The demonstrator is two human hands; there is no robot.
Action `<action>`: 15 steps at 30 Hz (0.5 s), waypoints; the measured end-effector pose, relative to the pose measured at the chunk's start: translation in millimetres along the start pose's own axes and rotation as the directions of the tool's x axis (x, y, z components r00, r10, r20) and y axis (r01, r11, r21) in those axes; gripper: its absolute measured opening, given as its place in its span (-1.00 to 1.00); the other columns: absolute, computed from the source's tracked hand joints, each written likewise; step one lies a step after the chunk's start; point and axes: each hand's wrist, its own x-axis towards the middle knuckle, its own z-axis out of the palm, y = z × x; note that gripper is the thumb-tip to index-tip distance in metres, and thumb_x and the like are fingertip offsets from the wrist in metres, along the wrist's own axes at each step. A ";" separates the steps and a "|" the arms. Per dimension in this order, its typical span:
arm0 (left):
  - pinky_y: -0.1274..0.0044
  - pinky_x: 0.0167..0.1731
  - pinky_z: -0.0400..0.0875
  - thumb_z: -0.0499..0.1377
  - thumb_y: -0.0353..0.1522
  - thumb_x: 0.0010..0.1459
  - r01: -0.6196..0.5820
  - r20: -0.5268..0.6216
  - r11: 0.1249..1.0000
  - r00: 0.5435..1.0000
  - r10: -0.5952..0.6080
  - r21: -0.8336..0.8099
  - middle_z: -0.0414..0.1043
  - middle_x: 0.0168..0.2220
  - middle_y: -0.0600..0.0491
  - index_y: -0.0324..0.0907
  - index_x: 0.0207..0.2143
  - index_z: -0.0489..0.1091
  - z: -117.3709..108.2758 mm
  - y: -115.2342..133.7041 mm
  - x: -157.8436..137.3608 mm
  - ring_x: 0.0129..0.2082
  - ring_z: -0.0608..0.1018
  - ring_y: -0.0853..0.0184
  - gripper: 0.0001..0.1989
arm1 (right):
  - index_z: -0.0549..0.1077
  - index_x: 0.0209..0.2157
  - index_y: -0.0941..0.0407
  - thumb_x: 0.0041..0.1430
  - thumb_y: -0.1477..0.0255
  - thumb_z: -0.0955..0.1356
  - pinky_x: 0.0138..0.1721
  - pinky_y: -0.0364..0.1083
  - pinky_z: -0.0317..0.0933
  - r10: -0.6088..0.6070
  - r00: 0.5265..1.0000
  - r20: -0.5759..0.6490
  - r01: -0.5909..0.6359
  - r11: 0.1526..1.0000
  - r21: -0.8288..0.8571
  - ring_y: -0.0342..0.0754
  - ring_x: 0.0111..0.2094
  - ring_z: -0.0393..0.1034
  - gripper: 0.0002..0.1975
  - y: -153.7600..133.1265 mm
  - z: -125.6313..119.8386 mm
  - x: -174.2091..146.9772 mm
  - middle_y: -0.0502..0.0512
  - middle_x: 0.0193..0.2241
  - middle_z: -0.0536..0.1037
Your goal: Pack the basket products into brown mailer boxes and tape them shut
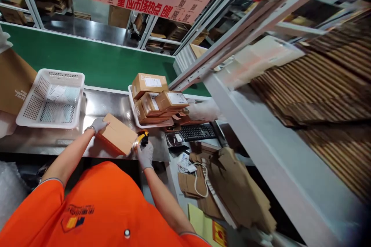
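A closed cardboard box (118, 134) lies slantwise on the metal worktop in front of me. My left hand (100, 124), in a pale glove, grips its left end with the thumb over the top edge. At the box's right end, my gloved right hand (145, 155) is wrapped round a yellow and black tape dispenser (142, 138). The dispenser's head is against or very close to that end of the box; actual contact is hard to make out. Part of the right hand's fingers is hidden behind the tool.
Left stands a white plastic basket (25, 117) with small packets inside. Beyond my right hand, another white basket (133, 109) carries several labelled boxes (150, 83). A green conveyor belt (110, 61) runs behind. A keyboard (198, 132), flattened cardboard (240, 189) and a shelf post occupy the right.
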 end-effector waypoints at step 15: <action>0.46 -0.20 0.57 0.44 -0.14 0.27 0.018 -0.038 0.994 0.999 -0.022 -0.111 0.74 -0.17 -0.05 -0.24 -0.12 0.71 16.9 16.3 -21.2 -0.15 0.71 0.11 -0.66 | 0.51 0.29 -0.01 0.23 0.00 0.30 0.03 0.24 0.55 -0.039 0.994 0.104 0.007 0.957 0.290 0.27 0.00 0.61 -0.31 -29.4 -88.6 -8.2 0.32 0.09 0.65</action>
